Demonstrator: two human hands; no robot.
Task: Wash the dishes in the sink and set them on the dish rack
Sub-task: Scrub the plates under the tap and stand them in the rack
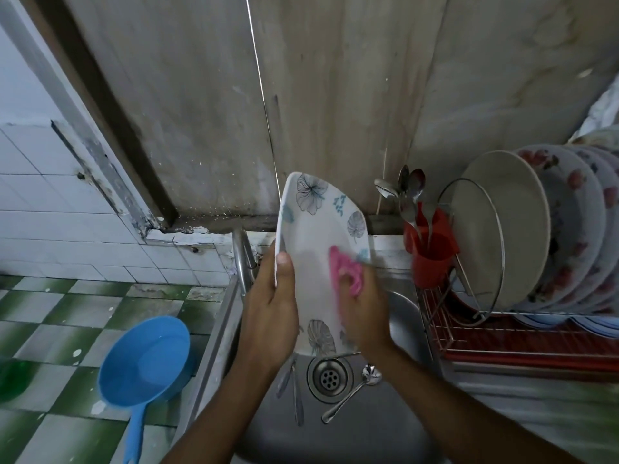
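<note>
Over the steel sink (398, 316) I hold a white plate with grey and blue flower prints (315, 236), tilted up on edge. My left hand (271, 313) grips its left rim, thumb on the face. My right hand (363, 309) presses a pink sponge (343, 267) against the plate's right side. In the sink bottom lie a spoon (351, 395) and two other pieces of cutlery (291, 383) beside the drain (330, 375). The dish rack (502, 339) stands at the right with several plates (522, 229) upright in it.
A red cutlery cup (430, 259) with spoons hangs on the rack's left end. The tap (243, 256) rises behind my left hand. A blue water scoop (144, 366) lies on the green checkered floor at the left. A wall closes the back.
</note>
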